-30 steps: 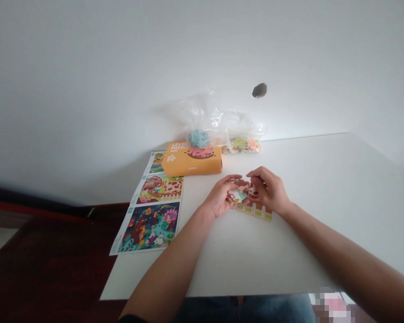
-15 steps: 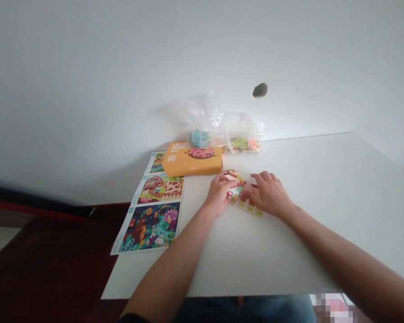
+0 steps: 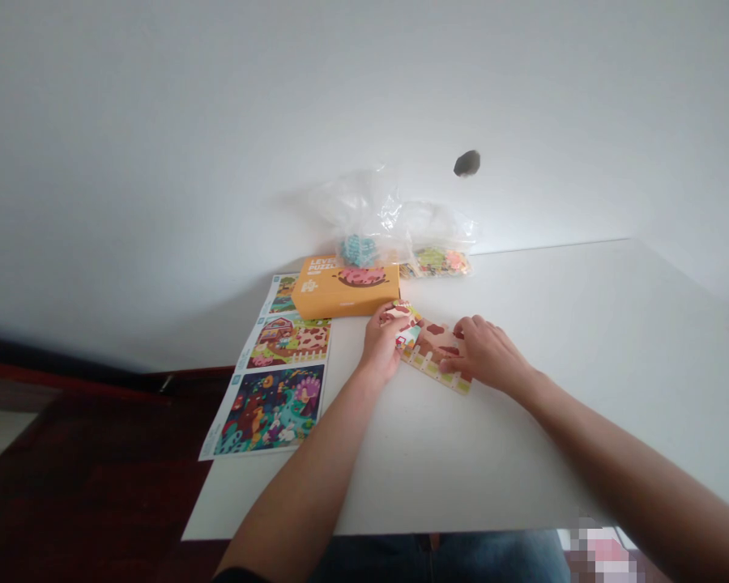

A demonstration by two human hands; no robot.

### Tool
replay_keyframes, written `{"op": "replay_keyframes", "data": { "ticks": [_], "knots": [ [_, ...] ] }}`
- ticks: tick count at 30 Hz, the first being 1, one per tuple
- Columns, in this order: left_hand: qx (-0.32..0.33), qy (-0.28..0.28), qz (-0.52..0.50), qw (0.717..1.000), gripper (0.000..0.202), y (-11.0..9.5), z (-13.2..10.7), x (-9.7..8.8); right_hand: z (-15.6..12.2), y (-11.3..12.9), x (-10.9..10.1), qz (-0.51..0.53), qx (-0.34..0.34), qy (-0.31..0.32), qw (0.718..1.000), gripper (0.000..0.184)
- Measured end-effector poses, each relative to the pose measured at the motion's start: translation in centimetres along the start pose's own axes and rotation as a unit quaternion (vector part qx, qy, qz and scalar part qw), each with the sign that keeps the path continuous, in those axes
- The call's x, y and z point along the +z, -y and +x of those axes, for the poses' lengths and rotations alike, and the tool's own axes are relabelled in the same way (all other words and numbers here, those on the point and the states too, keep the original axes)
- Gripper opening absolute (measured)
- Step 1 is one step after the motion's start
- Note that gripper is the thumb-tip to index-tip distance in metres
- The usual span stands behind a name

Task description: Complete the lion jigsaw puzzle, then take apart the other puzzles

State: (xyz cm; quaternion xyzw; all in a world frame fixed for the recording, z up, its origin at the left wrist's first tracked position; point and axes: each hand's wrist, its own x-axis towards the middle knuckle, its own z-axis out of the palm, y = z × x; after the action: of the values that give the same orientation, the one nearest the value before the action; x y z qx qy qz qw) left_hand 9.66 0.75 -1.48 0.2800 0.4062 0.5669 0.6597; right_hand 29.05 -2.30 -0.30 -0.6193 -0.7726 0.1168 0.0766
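Observation:
A partly joined block of jigsaw pieces (image 3: 432, 359), with brown cow spots and a pale fence strip, lies flat on the white table (image 3: 522, 453). My right hand (image 3: 483, 355) rests on its right end, fingers bent and pressing down. My left hand (image 3: 381, 344) pinches a single puzzle piece (image 3: 401, 316) just above the block's left end. An orange puzzle box (image 3: 346, 287) stands right behind my left hand.
Picture sheets (image 3: 273, 380) with farm and animal scenes lie along the table's left edge. Clear plastic bags (image 3: 394, 227) holding more pieces sit against the white wall behind the box. The table's front edge is near my lap; dark floor lies to the left.
The joined block, held up between both hands a second ago, now lies flat on the table. My left hand has moved up and left with a single piece.

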Motion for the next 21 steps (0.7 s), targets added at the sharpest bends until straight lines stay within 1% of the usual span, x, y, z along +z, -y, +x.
{"op": "replay_keyframes", "data": {
  "ticks": [4,5,7,9,10,12,13,14,16,17,19,21],
  "knots": [
    [0.015,-0.014,0.013,1.0,0.039,0.4,0.1,0.0,-0.5,0.6,-0.1,0.005,0.009,0.01,1.0,0.05],
    [0.017,-0.017,0.016,1.0,0.039,0.4,0.1,0.0,-0.5,0.9,-0.1,0.005,0.012,0.01,1.0,0.044],
    [0.018,-0.02,0.02,0.999,0.041,0.5,0.2,-0.1,-0.6,1.3,-0.3,0.009,0.01,-0.005,1.0,0.027],
    [0.019,-0.02,0.02,0.999,0.042,0.6,0.3,-0.1,-0.6,1.5,-0.6,0.027,-0.001,-0.048,0.998,0.011],
    [0.018,-0.021,0.019,0.999,0.042,0.6,0.3,0.0,-0.6,1.6,-0.8,0.042,-0.008,-0.078,0.996,0.008],
    [0.014,-0.028,0.018,0.999,0.042,0.6,0.3,0.2,-0.6,1.6,-1.1,0.07,-0.03,-0.136,0.988,0.01],
    [0.013,-0.033,0.019,0.999,0.041,0.6,0.3,0.3,-0.6,1.7,-1.3,0.077,-0.047,-0.153,0.984,0.012],
    [0.011,-0.038,0.02,0.999,0.041,0.6,0.2,0.4,-0.8,1.7,-1.3,0.076,-0.066,-0.157,0.983,0.014],
    [0.015,-0.044,0.025,0.999,0.041,0.6,0.2,0.5,-1.2,2.0,-1.2,0.049,-0.093,-0.127,0.986,0.015],
    [0.021,-0.047,0.029,0.998,0.04,0.6,0.2,0.5,-1.4,2.3,-1.0,0.024,-0.093,-0.104,0.99,0.016],
    [0.031,-0.05,0.035,0.998,0.039,0.7,0.2,0.5,-2.0,2.8,-0.5,-0.03,-0.07,-0.062,0.995,0.02],
    [0.036,-0.049,0.037,0.997,0.038,0.8,0.2,0.4,-2.4,3.1,0.0,-0.059,-0.039,-0.025,0.997,0.027]
  ]
}}
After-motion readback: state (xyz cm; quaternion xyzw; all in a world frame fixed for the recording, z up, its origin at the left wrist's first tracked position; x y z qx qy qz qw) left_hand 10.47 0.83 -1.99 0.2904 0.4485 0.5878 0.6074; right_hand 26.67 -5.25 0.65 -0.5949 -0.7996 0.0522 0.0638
